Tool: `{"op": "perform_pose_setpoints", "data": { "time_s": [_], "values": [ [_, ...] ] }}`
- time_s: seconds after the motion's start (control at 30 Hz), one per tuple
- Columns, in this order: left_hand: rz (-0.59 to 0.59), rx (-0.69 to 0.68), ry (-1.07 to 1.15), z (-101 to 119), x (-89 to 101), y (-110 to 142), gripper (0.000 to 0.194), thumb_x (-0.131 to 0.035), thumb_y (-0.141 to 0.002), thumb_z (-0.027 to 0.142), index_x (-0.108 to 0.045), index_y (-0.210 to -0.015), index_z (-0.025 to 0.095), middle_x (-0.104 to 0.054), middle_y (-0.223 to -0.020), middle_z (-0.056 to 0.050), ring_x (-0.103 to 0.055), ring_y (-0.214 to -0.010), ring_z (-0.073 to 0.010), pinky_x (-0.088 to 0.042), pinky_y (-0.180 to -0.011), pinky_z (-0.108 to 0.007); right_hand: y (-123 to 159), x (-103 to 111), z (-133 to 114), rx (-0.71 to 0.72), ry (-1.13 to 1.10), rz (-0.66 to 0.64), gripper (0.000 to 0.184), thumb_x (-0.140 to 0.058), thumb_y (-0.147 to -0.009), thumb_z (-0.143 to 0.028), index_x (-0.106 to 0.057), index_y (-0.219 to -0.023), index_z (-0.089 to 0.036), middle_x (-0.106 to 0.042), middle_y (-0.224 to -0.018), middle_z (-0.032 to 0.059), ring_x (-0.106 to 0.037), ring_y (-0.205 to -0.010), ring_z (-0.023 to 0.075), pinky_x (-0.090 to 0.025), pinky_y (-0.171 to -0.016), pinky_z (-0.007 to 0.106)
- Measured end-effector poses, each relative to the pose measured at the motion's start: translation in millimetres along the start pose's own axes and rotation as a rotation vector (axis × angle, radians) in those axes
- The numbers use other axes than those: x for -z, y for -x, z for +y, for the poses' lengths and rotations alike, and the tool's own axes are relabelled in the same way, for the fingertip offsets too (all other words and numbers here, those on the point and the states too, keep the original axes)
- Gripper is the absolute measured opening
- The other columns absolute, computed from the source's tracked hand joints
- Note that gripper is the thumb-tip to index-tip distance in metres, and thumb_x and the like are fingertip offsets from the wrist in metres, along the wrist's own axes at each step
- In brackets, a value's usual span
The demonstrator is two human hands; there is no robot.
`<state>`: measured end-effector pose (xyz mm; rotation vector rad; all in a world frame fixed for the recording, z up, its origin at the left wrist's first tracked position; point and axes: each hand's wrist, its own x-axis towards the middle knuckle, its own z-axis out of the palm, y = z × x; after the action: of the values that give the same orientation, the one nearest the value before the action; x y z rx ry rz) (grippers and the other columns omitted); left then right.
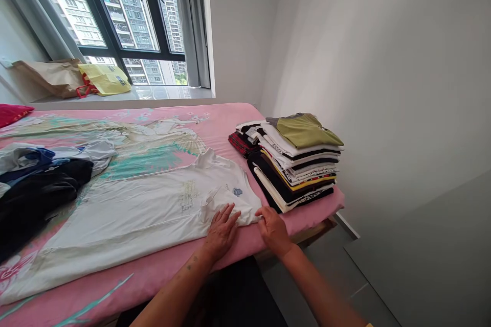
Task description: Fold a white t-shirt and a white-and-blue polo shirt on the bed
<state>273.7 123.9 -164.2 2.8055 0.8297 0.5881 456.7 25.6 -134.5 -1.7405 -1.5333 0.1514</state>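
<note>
A white T-shirt [146,209] lies spread lengthwise on the pink bed, its neck end toward the right. Near the shoulder it carries a small blue print, with a paler printed block further down. My left hand [223,227] rests flat on the shirt near its close edge, fingers stretched out. At the shirt's right corner, my right hand [273,227] pinches the white fabric between thumb and fingers. Just beyond the right hand stands a tall stack of folded clothes [299,163], topped by an olive-green garment.
Loose dark and grey clothes [49,179] lie heaped on the left of the patterned bedsheet [226,122]. A brown paper bag [49,76] and a yellow bag [105,79] sit on the windowsill. The bed's right edge drops to a grey tiled floor [330,276].
</note>
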Motion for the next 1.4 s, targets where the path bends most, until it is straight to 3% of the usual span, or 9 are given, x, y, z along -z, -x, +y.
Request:
{"op": "perform_pose_setpoints", "data": {
  "time_s": [0.13,0.33,0.5,0.53,0.73,0.93,1.07,1.27,1.4],
  "values": [
    [-0.108,-0.086,-0.028,-4,4.6,-1,0.044,-0.031,-0.093,0.036,-0.04,-0.136,0.031,-0.036,-0.146,-0.002,-0.027,-0.137,-0.0203,-0.012,-0.113,-0.049,10,-25,0,0.195,0.05,-0.01,0.033,-0.041,-0.072,-0.006,-0.057,-0.097,-0.019,-0.06,-0.106,0.0066,-0.049,-0.108,0.0204,-0.035,-0.1,0.04],
    [-0.066,0.368,-0.204,-21,7.7,4,0.054,-0.036,-0.089,0.042,-0.041,-0.136,0.016,-0.034,-0.145,-0.013,-0.022,-0.137,-0.0309,-0.007,-0.109,-0.059,30,-41,44,0.201,0.191,0.045,0.043,-0.04,-0.08,-0.011,-0.049,-0.122,-0.016,-0.052,-0.125,0.0114,-0.043,-0.121,0.0224,-0.036,-0.104,0.046],
    [-0.164,-0.185,-0.059,-1,14.9,-7,0.05,-0.036,-0.09,0.039,-0.031,-0.14,0.032,-0.03,-0.149,0.0,-0.021,-0.139,-0.0202,-0.005,-0.114,-0.047,31,-45,50,0.167,0.196,0.108,0.046,-0.04,-0.079,-0.011,-0.046,-0.125,-0.016,-0.049,-0.128,0.0121,-0.041,-0.123,0.0236,-0.037,-0.104,0.047],
    [-0.188,-0.192,-0.048,0,13.7,-9,0.052,-0.037,-0.089,0.043,-0.032,-0.14,0.033,-0.031,-0.148,0.0,-0.022,-0.138,-0.0208,-0.004,-0.114,-0.049,30,-46,50,0.167,0.203,0.111,0.045,-0.041,-0.079,-0.011,-0.048,-0.124,-0.016,-0.05,-0.127,0.0118,-0.042,-0.122,0.0238,-0.037,-0.103,0.048],
    [-0.13,0.433,-0.217,-38,15.9,-2,0.059,-0.034,-0.088,0.049,-0.038,-0.138,0.017,-0.03,-0.148,-0.012,-0.02,-0.138,-0.0292,0.0,-0.108,-0.061,34,-54,53,0.175,0.225,0.157,0.047,-0.04,-0.077,-0.01,-0.049,-0.122,-0.017,-0.051,-0.125,0.0115,-0.043,-0.121,0.0239,-0.038,-0.102,0.047],
    [0.121,0.411,-0.275,-47,35.2,41,0.05,-0.033,-0.09,0.035,-0.041,-0.136,0.02,-0.029,-0.149,-0.008,-0.018,-0.14,-0.024,-0.003,-0.112,-0.052,38,-60,57,0.192,0.244,0.18,0.05,-0.04,-0.076,-0.011,-0.048,-0.125,-0.018,-0.051,-0.126,0.0113,-0.043,-0.121,0.0249,-0.038,-0.101,0.048],
    [0.121,0.383,-0.3,-41,35.8,90,0.05,-0.035,-0.089,0.034,-0.041,-0.136,0.021,-0.031,-0.148,-0.007,-0.02,-0.139,-0.024,0.003,-0.112,-0.053,42,-63,62,0.201,0.257,0.171,0.05,-0.039,-0.077,-0.012,-0.046,-0.126,-0.018,-0.051,-0.127,0.0114,-0.043,-0.122,0.0245,-0.037,-0.101,0.047],
    [-0.03,0.711,-0.305,-72,59.8,152,0.053,-0.036,-0.088,0.043,-0.039,-0.137,0.024,-0.031,-0.148,-0.007,-0.025,-0.137,-0.0269,0.004,-0.107,-0.062,49,-68,69,0.188,0.293,0.117,0.048,-0.039,-0.077,-0.016,-0.046,-0.125,-0.016,-0.052,-0.126,0.0117,-0.043,-0.122,0.0238,-0.035,-0.104,0.046],
    [0.032,0.955,-0.359,-101,90.9,180,0.05,-0.037,-0.088,0.043,-0.045,-0.133,0.022,-0.033,-0.147,-0.009,-0.025,-0.137,-0.0282,0.001,-0.105,-0.066,52,-65,66,0.165,0.29,0.053,0.047,-0.037,-0.077,-0.02,-0.049,-0.122,-0.015,-0.053,-0.124,0.014,-0.045,-0.12,0.0245,-0.034,-0.105,0.045]
  ]
}}
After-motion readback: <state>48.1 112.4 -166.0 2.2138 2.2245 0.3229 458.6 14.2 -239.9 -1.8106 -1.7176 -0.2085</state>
